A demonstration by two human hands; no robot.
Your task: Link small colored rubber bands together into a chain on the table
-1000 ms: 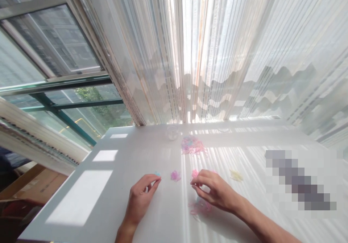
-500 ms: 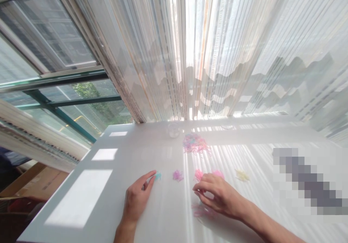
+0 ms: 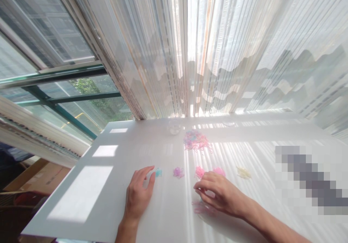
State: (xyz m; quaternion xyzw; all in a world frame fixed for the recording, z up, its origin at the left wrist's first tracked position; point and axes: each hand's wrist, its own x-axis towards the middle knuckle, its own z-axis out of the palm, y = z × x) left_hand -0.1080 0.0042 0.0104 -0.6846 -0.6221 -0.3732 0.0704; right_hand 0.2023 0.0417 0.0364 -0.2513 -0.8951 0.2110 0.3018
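My left hand (image 3: 139, 189) is beside a small teal pile (image 3: 158, 172) of what look like thin rubber bands, thumb and forefinger apart with nothing visible between them. My right hand (image 3: 219, 191) has its fingertips pinched together just above the table; whatever they hold is too small to make out. Behind it lie a hot-pink pile (image 3: 199, 172) and a lighter pink pile (image 3: 219, 171), both partly covered by the hand. Some pale pink bands (image 3: 200, 207) lie under the right hand. A purple pile (image 3: 178, 172) sits between my hands, and a yellow pile (image 3: 243, 172) farther right.
Farther back on the white table (image 3: 152, 145) is a larger mixed-colour heap of bands (image 3: 197, 140). A clear round container (image 3: 174, 127) stands left of it, and a clear disc (image 3: 228, 124) lies near the curtain (image 3: 163, 54). A blurred patch (image 3: 310, 179) hides the right side.
My left thumb and forefinger have parted and drawn slightly back from the teal pile. My right hand keeps its pinch in nearly the same place. The view has shifted slightly.
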